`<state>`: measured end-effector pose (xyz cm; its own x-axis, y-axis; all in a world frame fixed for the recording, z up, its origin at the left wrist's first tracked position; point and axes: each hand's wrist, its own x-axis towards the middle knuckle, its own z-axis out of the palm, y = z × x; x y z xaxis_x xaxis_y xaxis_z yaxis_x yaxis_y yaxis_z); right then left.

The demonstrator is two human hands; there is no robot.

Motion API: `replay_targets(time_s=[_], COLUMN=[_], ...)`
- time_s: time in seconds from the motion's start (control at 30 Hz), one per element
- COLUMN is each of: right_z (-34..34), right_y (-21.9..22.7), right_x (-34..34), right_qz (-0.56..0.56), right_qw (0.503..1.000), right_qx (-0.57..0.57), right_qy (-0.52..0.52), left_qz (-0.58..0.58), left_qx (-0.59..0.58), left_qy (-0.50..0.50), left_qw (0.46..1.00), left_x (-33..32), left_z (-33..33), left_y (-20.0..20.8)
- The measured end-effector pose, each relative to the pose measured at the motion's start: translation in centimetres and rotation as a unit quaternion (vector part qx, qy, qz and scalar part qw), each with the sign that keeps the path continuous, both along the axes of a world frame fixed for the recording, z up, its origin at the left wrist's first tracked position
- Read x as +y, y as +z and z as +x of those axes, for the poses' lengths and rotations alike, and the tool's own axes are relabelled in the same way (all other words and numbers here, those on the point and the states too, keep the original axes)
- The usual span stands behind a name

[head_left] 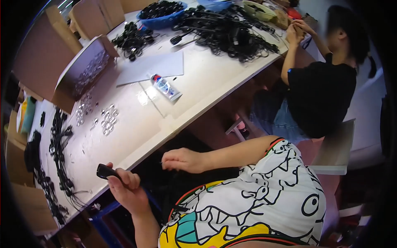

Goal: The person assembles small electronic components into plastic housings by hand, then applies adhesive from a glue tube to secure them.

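Note:
In my left hand (129,191) is a small black oblong plastic piece (106,172), gripped between thumb and fingers just off the table's near edge. Its lower part is hidden by the fingers. My right hand (182,160) hovers to the right of it, apart from it, over the dark gap beside the table. Its fingers are curled in; whatever they may pinch is too small to make out. Nearest on the table lie a loose group of clear round domed pieces (110,119) and bundled black cables (60,149).
A cardboard box (68,89) holds more clear pieces. A tube (166,87) lies by a white sheet (159,66). Black cable piles (231,35) and a blue basin (161,20) fill the table's far end. At right another person (318,91) sits with both hands raised together.

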<state>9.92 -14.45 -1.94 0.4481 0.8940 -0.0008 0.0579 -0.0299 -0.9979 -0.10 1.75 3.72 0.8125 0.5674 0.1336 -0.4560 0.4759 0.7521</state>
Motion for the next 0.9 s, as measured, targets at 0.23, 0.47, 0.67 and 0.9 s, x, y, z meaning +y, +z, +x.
replay_targets(time_s=[0.23,0.47,0.67,0.9], right_z=[0.7,11.1,28.1,41.4], right_y=[5.5,12.2,19.4,16.8], right_x=[-2.1,-7.9,-16.2,-15.5], right_qz=[0.023,-0.114,-0.432,-0.524], right_qw=[0.972,0.811,0.457,0.425], right_qx=[-0.232,-0.541,-0.688,-0.644], right_qy=[-0.012,-0.189,-0.362,-0.362], left_qz=[-0.067,0.129,0.179,0.245], left_qx=[-0.090,0.072,0.144,0.251], left_qy=[-0.103,-0.109,-0.032,0.152], left_qw=[0.988,0.983,0.973,0.924], left_x=[-2.5,-3.3,-1.5,5.5], left_z=[3.6,4.8,1.8,-5.1], left_y=[0.4,1.6,0.8,-0.3])
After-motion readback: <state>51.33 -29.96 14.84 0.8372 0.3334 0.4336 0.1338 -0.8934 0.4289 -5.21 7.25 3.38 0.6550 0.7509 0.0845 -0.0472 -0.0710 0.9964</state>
